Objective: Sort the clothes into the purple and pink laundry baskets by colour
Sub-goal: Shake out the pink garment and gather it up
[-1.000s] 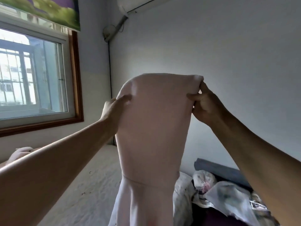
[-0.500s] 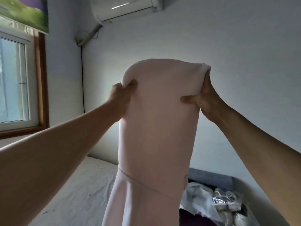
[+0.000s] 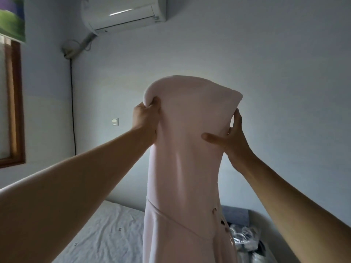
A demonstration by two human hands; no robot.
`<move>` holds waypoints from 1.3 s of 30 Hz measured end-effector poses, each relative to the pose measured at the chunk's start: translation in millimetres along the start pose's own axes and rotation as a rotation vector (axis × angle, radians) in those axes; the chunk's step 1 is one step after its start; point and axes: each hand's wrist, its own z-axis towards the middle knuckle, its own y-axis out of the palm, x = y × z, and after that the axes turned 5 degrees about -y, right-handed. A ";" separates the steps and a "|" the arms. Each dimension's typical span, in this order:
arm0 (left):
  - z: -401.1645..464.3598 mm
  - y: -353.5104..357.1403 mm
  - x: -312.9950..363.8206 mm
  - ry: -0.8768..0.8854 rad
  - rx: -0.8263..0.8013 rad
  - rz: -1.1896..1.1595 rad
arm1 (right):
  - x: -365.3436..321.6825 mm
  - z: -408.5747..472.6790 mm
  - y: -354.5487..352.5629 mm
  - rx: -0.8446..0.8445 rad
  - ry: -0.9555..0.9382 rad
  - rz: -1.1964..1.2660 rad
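The pink dress [image 3: 187,149] hangs high in our grip, left hand [image 3: 145,118] and right hand [image 3: 230,135] both pinching its top edge; no basket shows, so sorting remains.

Both forearms were bare, no sleeves in view. Left hand [image 3: 145,118] wore nothing visible. Right hand [image 3: 232,137] had a small ring [image 3: 228,133] on one finger.

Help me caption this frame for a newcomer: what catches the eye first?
A pale pink dress held up in the middle of the view, the left hand gripping its top left edge and the right hand pinching its right side. Behind it, a white air conditioner is mounted high on the wall, and a white bed sheet lies below.
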 end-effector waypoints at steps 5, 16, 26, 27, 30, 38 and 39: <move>-2.9 22.4 -5.4 0.009 0.023 -0.006 | 35.0 -27.4 -12.7 0.019 0.298 0.203; 25.5 5.3 -23.9 -0.051 0.135 0.074 | 50.3 -42.7 -4.9 -0.213 0.425 0.007; -10.6 -78.8 -115.2 -0.614 -0.554 0.164 | 55.5 -3.2 47.4 0.265 0.411 0.151; -18.8 -84.9 -125.4 -0.656 -0.601 0.176 | 57.6 1.8 50.6 0.295 0.396 0.169; -20.1 -91.4 -142.3 -0.646 -0.497 0.218 | 67.9 10.8 52.7 0.336 0.323 0.173; -9.4 -71.2 -128.8 -0.537 -0.270 -0.044 | 93.0 -45.4 37.0 -0.375 0.316 -0.020; -6.5 -71.4 -128.6 -0.528 -0.264 -0.042 | 96.3 -50.1 35.1 -0.423 0.395 -0.054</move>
